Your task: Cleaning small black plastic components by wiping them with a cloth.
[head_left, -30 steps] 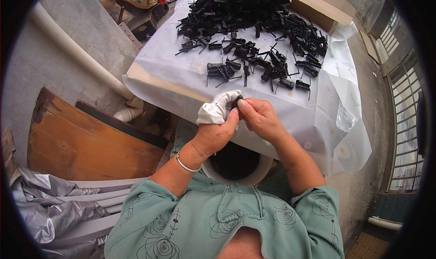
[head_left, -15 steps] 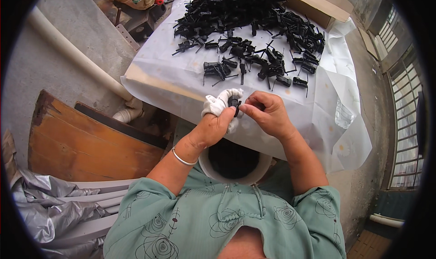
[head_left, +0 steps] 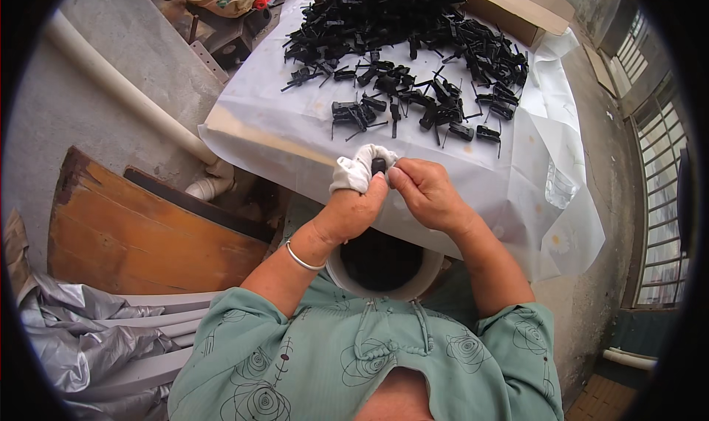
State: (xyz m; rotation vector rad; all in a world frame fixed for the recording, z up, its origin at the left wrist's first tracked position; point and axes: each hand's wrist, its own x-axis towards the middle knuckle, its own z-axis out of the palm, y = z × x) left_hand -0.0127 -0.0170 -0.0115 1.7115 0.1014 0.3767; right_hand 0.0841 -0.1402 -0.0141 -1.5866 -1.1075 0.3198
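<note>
My left hand (head_left: 362, 199), a white cloth or partial glove (head_left: 353, 174) around its fingers, grips a small black plastic part (head_left: 379, 165) between thumb and fingers in front of the table's near edge. Right against it, my right hand (head_left: 428, 190) is closed, thumb and forefinger pinched beside the part. What the right fingertips hold is hidden. On the table, a large heap of similar black plastic parts with thin stems (head_left: 413, 44) spreads toward me. Below my hands stands a white bucket (head_left: 334, 274) with a dark inside.
White plastic sheeting (head_left: 255, 118) covers the table and hangs down at the right. A cardboard box (head_left: 509, 11) is at the far right. An orange-brown wooden board (head_left: 148, 229), a pale pipe (head_left: 125, 81) and silver sheeting (head_left: 81, 340) lie to the left. Barred windows (head_left: 661, 207) line the right.
My right hand has come in closer and lower against the left, its fingers curling more tightly. The black part has turned in my left hand and shows less of itself.
</note>
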